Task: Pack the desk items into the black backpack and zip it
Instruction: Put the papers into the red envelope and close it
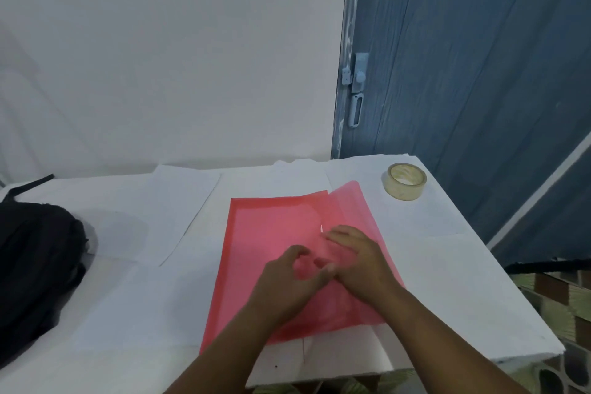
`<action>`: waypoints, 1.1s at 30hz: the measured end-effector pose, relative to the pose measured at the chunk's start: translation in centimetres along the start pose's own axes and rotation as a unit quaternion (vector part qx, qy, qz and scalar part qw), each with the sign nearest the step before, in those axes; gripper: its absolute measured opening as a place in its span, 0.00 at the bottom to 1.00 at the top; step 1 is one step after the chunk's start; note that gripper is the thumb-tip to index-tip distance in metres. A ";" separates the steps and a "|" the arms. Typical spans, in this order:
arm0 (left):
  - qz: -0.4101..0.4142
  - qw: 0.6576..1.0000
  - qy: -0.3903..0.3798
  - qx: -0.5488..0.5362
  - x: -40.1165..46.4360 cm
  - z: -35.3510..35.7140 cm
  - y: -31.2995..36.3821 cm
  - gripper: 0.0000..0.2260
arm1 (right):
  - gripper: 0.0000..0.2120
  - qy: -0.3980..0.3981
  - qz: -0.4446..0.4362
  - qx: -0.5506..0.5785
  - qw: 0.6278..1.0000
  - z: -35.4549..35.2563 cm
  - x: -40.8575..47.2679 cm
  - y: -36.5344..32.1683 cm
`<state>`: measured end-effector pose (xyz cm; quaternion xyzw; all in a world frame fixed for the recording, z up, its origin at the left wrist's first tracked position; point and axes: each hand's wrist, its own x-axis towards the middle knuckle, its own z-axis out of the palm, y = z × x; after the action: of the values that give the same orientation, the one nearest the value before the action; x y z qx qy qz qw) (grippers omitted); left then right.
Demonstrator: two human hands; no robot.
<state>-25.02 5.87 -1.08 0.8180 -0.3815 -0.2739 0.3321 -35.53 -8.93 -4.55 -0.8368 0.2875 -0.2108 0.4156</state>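
Note:
A translucent red plastic folder (pixel 271 233) lies in the middle of the desk, its top flap lifted a little along the right side. Both hands are on its lower right part. My left hand (pixel 287 281) rests there with fingers curled and thumb out toward the other hand. My right hand (pixel 358 259) lies on the flap with fingers bent, pressing it down. The black backpack (pixel 35 265) lies at the desk's left edge, well away from both hands. A roll of clear tape (pixel 404 181) stands at the far right corner.
The desk (pixel 128 313) is covered with white paper sheets. A white wall stands behind it and a blue door (pixel 479 57) to the right. The desk's right edge drops off beside a patterned floor.

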 end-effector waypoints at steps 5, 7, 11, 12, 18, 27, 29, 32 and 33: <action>-0.024 0.994 0.064 -0.091 0.6 -0.5 1.8 0.21 | 0.26 -0.031 -0.081 -0.017 0.996 -1.0 0.6 -1.4; -0.034 0.985 0.121 -0.122 0.7 -1.0 2.9 0.14 | 0.27 -0.027 -0.107 -0.023 0.994 -1.8 1.0 -2.6; -0.021 0.967 0.255 -0.015 0.3 -3.2 5.2 0.09 | 0.25 -0.014 -0.196 -0.033 0.980 -3.2 1.8 -5.9; -0.010 0.958 0.284 0.027 0.2 -4.0 5.8 0.10 | 0.23 0.013 -0.230 -0.029 0.973 -3.6 2.1 -7.0; -0.021 0.892 0.430 0.136 -1.8 -10.3 6.5 0.11 | 0.07 0.270 -0.324 -0.053 0.905 -5.9 2.9 -11.9; -0.036 0.878 0.446 0.171 -2.4 -11.9 -1.8 0.09 | 0.21 -0.092 -0.071 0.107 0.988 3.8 4.3 -6.5; -0.044 0.886 0.425 0.181 -1.9 -11.1 -4.9 0.10 | 0.21 -0.152 -0.043 0.086 0.984 6.1 3.3 -4.8; -0.063 0.898 0.397 0.181 -1.3 -10.7 -7.9 0.07 | 0.16 -0.141 -0.012 0.109 0.984 7.9 2.3 -3.5; -0.068 0.901 0.388 0.180 -1.1 -10.8 -8.7 0.06 | 0.17 -0.091 -0.007 0.112 0.989 8.3 2.2 -3.2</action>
<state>-14.27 14.62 -0.64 0.9293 -0.2090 0.1168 0.2813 -27.94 -4.02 -6.36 -0.8024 0.2174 -0.1672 0.5300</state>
